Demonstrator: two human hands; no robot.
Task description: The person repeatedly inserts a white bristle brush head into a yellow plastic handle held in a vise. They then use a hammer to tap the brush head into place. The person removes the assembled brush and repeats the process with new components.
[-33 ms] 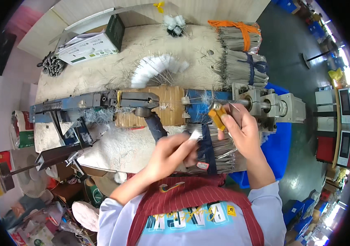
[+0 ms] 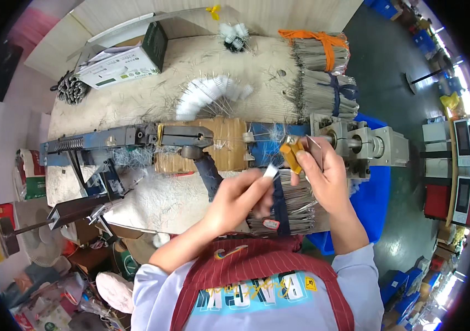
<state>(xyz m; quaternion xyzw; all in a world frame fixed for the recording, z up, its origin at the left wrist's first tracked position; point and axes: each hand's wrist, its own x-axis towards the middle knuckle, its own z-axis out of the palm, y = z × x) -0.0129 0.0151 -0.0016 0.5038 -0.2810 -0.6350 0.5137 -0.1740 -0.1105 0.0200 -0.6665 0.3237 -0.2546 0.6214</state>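
My left hand (image 2: 239, 199), closed, pinches a small white piece (image 2: 270, 171), perhaps a tuft of bristles. Just to its right, my right hand (image 2: 326, 175) grips a yellow-handled tool (image 2: 291, 156) with a metal end; its exact kind is unclear. A thin wire (image 2: 315, 142) shows by the right fingers. Both hands are over the near side of a blue machine bed (image 2: 262, 149), beside its metal spindle unit (image 2: 350, 144). To the left, a dark clamp jaw (image 2: 188, 134) lies along the bed. Beneath the hands lies a bundle of metal wires (image 2: 301, 207) tied with dark cloth.
White twisted-wire brushes (image 2: 207, 94) fan out behind the machine. Tied wire bundles (image 2: 323, 52) lie at the back right, a carton (image 2: 122, 66) at the back left. A black-wrapped lever (image 2: 208, 174) juts toward me. A blue bin (image 2: 375, 190) stands right of the table.
My left hand has moved slightly up and right with the white piece, closer to the yellow-handled tool. My right hand has barely moved.
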